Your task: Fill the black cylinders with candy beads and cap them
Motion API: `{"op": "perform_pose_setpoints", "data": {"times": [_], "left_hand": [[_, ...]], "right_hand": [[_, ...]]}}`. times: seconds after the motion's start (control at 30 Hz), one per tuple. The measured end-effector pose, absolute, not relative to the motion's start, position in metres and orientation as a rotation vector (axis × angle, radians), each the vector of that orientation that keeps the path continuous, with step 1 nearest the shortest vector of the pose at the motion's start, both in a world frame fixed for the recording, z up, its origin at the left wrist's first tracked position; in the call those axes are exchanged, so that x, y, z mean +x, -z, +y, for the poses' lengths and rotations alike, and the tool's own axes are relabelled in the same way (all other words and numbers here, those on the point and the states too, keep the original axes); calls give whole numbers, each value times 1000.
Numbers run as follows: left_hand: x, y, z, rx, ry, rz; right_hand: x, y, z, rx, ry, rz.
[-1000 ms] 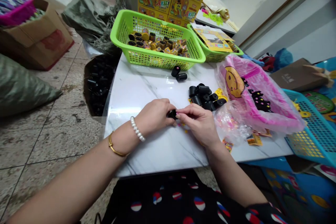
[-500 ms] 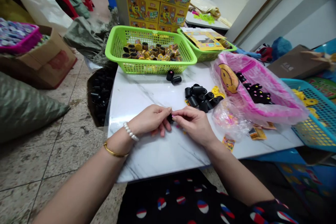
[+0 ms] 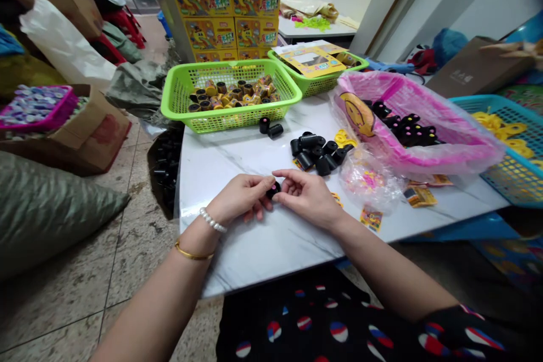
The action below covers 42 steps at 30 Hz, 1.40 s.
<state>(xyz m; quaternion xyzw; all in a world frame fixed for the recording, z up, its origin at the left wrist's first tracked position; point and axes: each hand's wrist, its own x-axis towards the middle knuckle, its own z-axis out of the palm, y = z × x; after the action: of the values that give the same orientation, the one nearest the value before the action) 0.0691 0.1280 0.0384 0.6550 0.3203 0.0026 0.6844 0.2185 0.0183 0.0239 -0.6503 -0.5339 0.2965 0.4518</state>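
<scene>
My left hand [image 3: 241, 198] and my right hand [image 3: 306, 198] meet over the white marble table [image 3: 271, 237], both pinching one small black cylinder [image 3: 273, 188] between their fingertips. A heap of several black cylinders [image 3: 318, 154] lies just beyond my right hand. Two more black cylinders [image 3: 270, 127] rest near the green basket [image 3: 173, 103], which holds several cylinders with yellow labels. Small yellow stickers [image 3: 370, 218] lie to the right of my right hand.
A pink bag [image 3: 445, 141] with black parts lies at the right, beside a blue basket [image 3: 509, 175] of yellow pieces. A second green basket [image 3: 314, 82] holds a yellow card. A dark bag of black cylinders [image 3: 163, 164] sits on the floor left of the table. Yellow boxes [image 3: 229, 5] stack behind.
The camera view has tilted up and shifted left. Both hands stay together on the black cylinder, and its end face now shows between the fingertips.
</scene>
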Motion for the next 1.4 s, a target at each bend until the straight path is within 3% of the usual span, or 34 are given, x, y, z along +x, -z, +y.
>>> {"op": "perform_pose_setpoints", "data": {"times": [0.33, 0.8, 0.9, 1.1, 1.27, 1.4], "left_hand": [[76, -42, 126, 1460, -34, 792], [69, -42, 128, 1443, 49, 661], [65, -42, 131, 1610, 28, 520], [68, -36, 128, 2194, -612, 602], [72, -30, 124, 2505, -548, 478], [72, -26, 123, 2714, -360, 447]], "right_hand": [[223, -28, 21, -1587, -584, -1492], [226, -26, 20, -1542, -626, -1508], [225, -26, 18, -1506, -723, -1416], [236, -35, 5, -1482, -561, -1289], [251, -52, -27, -1636, -297, -1375], [245, -44, -45, -1718, -300, -1524]]}}
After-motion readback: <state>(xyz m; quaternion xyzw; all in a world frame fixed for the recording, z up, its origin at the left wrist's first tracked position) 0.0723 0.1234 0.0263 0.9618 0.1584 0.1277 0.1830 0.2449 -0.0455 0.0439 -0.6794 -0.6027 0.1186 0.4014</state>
